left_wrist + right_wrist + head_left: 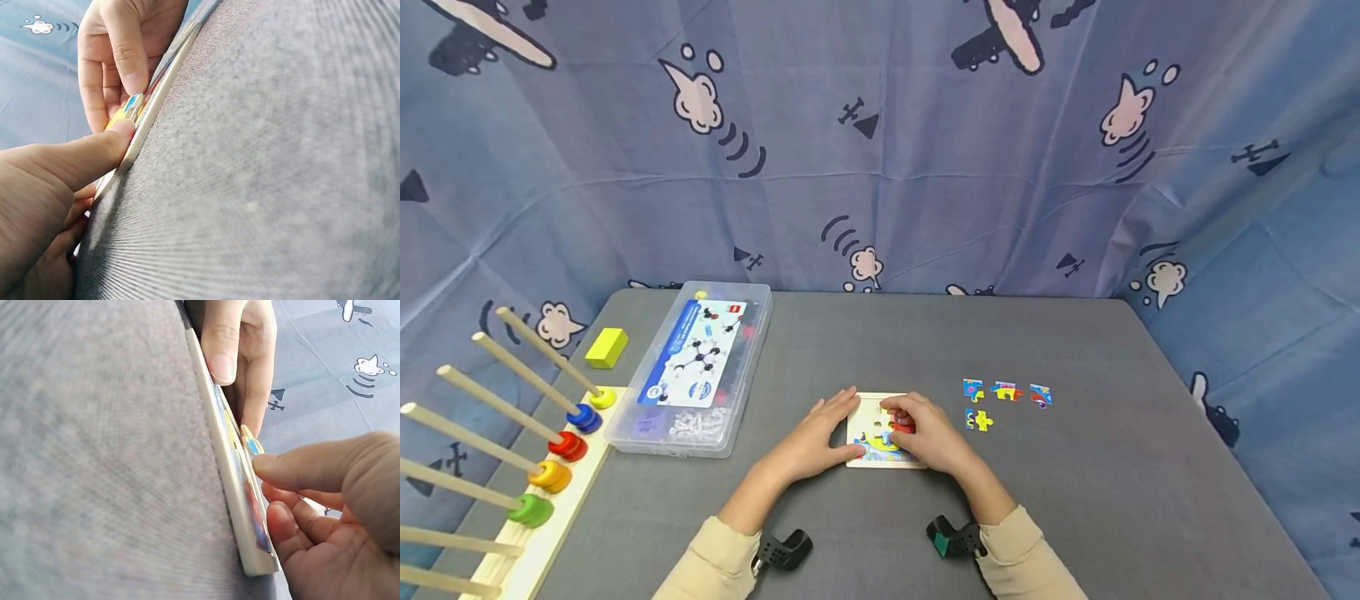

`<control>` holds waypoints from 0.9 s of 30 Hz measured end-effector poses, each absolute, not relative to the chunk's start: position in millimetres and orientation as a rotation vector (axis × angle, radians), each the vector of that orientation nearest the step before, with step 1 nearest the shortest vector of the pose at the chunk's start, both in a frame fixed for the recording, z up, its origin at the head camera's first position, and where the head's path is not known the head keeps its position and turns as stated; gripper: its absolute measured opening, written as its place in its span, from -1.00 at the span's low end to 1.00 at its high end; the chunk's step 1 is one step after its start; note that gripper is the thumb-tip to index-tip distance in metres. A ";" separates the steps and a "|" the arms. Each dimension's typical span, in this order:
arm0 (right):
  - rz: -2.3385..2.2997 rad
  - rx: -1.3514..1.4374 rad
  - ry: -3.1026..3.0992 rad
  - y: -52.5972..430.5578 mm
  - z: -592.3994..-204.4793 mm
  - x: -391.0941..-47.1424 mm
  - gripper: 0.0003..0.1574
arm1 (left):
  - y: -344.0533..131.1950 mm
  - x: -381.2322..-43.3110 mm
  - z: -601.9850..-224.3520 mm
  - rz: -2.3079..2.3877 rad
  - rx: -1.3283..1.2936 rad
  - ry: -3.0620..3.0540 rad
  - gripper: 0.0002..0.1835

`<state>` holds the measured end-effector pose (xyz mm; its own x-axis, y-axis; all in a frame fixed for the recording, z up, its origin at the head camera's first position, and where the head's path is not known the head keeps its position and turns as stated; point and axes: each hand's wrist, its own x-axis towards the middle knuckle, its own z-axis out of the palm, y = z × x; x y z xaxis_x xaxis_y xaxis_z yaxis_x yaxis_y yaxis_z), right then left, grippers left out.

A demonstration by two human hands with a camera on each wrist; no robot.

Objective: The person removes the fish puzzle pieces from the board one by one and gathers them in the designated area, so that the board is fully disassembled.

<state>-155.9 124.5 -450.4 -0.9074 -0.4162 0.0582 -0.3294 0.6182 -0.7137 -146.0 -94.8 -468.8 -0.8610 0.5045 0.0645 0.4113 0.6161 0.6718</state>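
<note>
A small wooden jigsaw board [867, 408] lies flat on the grey table, partly filled with colourful pieces along its lower side. My left hand [822, 435] rests on its left side, the thumb pressing the frame near the lower corner and the fingers straight toward the upper corner. Over the board's right part, my right hand [931, 433] pinches a puzzle piece [252, 444] between thumb and fingers. That piece shows yellow and blue and stands tilted above the board. The right fingers hide part of the board.
Several loose puzzle pieces [973, 389] lie right of the board. On the left stand a clear plastic case [745, 358] with a molecule-model label, a yellow block [607, 347] and a wooden peg rack [576, 475] with coloured rings. A patterned curtain [880, 208] hangs behind the table.
</note>
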 end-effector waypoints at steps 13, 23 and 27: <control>-1.104 -0.590 2.718 138.9 -438.7 -157.5 -0.50 | -94.1 -146.0 -470.0 1.075 0.763 2.700 -0.20; -1.115 -0.612 2.783 175.0 -436.0 -157.3 -0.51 | -94.7 -145.9 -469.1 1.082 0.758 2.700 -0.20; -1.111 -0.615 2.820 192.1 -438.2 -158.0 -0.51 | -94.5 -145.6 -469.2 1.091 0.760 2.702 -0.20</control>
